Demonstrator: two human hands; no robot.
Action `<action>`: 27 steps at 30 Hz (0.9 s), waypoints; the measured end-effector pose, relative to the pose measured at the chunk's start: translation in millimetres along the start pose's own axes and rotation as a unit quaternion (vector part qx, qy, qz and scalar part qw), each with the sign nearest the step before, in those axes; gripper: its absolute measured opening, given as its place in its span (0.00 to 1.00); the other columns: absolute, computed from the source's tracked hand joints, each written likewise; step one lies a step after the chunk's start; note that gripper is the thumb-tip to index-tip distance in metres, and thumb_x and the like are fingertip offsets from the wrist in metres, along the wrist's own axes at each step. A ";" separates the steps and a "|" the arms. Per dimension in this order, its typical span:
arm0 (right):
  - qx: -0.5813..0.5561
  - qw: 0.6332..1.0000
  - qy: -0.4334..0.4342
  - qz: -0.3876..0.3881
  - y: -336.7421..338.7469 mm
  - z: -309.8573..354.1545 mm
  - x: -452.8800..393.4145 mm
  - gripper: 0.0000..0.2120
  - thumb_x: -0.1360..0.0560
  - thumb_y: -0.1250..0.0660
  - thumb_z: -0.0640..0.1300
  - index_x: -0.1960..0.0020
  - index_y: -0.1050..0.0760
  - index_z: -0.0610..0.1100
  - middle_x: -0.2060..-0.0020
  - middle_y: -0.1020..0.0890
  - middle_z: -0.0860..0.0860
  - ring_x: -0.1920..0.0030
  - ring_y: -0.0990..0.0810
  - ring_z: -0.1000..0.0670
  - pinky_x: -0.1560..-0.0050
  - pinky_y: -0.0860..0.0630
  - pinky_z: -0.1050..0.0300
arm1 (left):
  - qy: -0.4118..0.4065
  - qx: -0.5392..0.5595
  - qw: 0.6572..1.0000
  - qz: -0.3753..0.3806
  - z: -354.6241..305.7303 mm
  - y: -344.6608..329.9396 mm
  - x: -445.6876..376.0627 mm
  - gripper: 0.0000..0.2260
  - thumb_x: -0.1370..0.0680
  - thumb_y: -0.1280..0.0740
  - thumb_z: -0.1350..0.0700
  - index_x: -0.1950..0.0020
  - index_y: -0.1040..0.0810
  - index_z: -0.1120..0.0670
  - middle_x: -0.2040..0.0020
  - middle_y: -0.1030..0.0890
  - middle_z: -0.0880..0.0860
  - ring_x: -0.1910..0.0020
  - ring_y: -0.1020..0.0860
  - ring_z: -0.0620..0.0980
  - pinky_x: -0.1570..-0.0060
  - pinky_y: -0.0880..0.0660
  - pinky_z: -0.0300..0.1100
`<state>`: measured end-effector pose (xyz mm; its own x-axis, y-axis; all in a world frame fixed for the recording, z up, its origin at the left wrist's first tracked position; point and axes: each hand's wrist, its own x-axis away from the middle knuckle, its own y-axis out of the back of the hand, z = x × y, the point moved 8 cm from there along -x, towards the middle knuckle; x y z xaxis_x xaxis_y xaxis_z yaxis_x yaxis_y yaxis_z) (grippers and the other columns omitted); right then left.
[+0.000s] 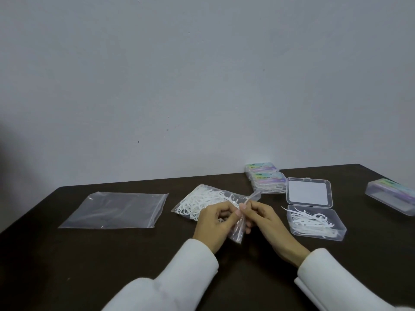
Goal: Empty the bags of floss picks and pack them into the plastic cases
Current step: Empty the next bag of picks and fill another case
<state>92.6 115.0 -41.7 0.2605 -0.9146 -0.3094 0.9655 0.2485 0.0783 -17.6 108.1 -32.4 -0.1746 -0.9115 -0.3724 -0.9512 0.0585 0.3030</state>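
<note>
A clear zip bag of white floss picks [202, 204] lies at the middle of the dark table [67, 254]. My left hand [214, 223] and my right hand [261, 221] both pinch the bag's near end, thumbs close together at its top strip. To the right, an open clear plastic case [314, 221] holds several floss picks in its lower half, and its lid [308, 191] lies flat behind it.
A flat, empty zip bag [114, 209] lies on the left. Two closed, filled cases [266, 179] stand against the wall behind the open case. Another closed case [391, 196] sits at the far right edge. The grey wall runs along the table's back.
</note>
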 end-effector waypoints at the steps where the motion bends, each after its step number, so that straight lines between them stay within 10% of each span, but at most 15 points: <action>1: -0.001 1.000 0.002 -0.001 0.1 0.1 0.0 0.14 0.27 0.38 0.50 0.64 0.29 0.40 0.73 0.28 0.50 0.72 0.28 0.53 0.66 0.29 0.63 | -0.001 0.002 1.000 0.005 -0.5 -0.9 0.5 0.09 0.24 0.33 0.56 0.64 0.22 0.54 0.66 0.18 0.52 0.64 0.19 0.48 0.62 0.27 0.37; 9: 0.045 0.999 0.015 0.021 -0.6 -1.3 -0.2 0.20 0.26 0.39 0.51 0.59 0.28 0.32 0.71 0.25 0.50 0.70 0.26 0.53 0.62 0.28 0.62 | -0.020 -0.046 0.998 -0.025 -5.2 1.0 3.2 0.12 0.23 0.33 0.59 0.66 0.24 0.50 0.70 0.20 0.46 0.68 0.22 0.41 0.63 0.29 0.31; 14: 0.095 0.995 0.007 0.044 -2.7 -1.5 2.5 0.11 0.21 0.41 0.44 0.61 0.27 0.43 0.71 0.23 0.52 0.68 0.24 0.54 0.60 0.27 0.63 | -0.006 -0.049 0.999 -0.013 -4.0 2.7 2.9 0.11 0.27 0.31 0.64 0.68 0.24 0.53 0.74 0.22 0.45 0.72 0.24 0.40 0.65 0.28 0.32; 20: 0.131 0.989 0.019 0.058 -8.7 4.2 6.2 0.11 0.20 0.42 0.43 0.61 0.29 0.46 0.70 0.23 0.53 0.67 0.23 0.53 0.59 0.27 0.62 | -0.051 -0.101 0.993 0.027 -8.2 -4.9 3.4 0.17 0.24 0.41 0.46 0.65 0.27 0.57 0.70 0.20 0.52 0.68 0.22 0.47 0.62 0.27 0.38; 27: 0.210 0.976 0.050 -0.011 -1.2 15.6 8.9 0.14 0.22 0.38 0.38 0.67 0.30 0.47 0.77 0.26 0.54 0.75 0.28 0.57 0.68 0.32 0.65 | -0.169 -0.331 0.927 -0.056 -20.6 -6.2 7.4 0.13 0.26 0.46 0.46 0.69 0.38 0.48 0.76 0.35 0.44 0.73 0.34 0.44 0.47 0.38 0.39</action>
<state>93.8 101.6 -29.8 0.2582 -0.8768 -0.4056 0.8931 0.0566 0.4463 -7.7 92.5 -18.9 -0.2593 -0.7109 -0.6537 -0.6229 -0.3942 0.6758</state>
